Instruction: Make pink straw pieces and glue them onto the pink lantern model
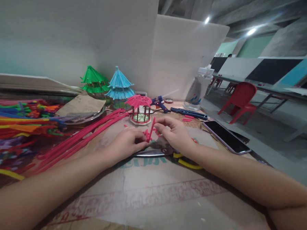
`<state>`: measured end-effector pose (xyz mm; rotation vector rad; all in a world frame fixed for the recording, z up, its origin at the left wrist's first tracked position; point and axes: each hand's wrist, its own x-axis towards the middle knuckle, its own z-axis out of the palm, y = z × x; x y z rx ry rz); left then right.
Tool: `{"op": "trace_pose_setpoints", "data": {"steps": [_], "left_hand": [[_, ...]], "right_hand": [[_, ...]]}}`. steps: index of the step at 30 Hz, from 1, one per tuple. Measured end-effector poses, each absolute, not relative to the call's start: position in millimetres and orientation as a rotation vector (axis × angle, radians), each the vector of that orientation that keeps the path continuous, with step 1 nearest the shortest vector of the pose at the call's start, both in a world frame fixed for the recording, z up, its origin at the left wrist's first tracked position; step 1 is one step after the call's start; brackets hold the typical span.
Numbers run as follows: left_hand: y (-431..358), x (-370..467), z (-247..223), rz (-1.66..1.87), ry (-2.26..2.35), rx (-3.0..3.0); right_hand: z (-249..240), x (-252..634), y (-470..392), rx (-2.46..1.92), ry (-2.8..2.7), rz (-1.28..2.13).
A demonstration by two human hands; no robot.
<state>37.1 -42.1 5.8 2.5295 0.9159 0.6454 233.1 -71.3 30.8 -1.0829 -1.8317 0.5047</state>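
Between my hands a short pink pipe cleaner piece stands at a slant over a shiny metal tray. My left hand pinches its lower end, near some other small pink bits. My right hand has its thumb and forefinger closed at the upper part of the piece. Just beyond my fingers is a small pavilion model with a pink roof, dark posts and a pale base. Long pink pipe cleaners lie in a bundle left of it. Yellow-handled scissors or pliers are partly hidden beneath my right wrist.
Green and blue tiered-roof models stand at the back. A glue gun, a dark blue cutter, a clear bottle and a phone line the right. Colourful pipe cleaners pile up at left.
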Motion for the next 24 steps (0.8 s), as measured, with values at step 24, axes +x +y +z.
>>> {"op": "trace_pose_setpoints", "data": {"steps": [24], "left_hand": [[-44, 37, 7, 0.665, 0.961, 2.415]], "right_hand": [[80, 337, -7, -1.489, -1.771, 0.150]]}}
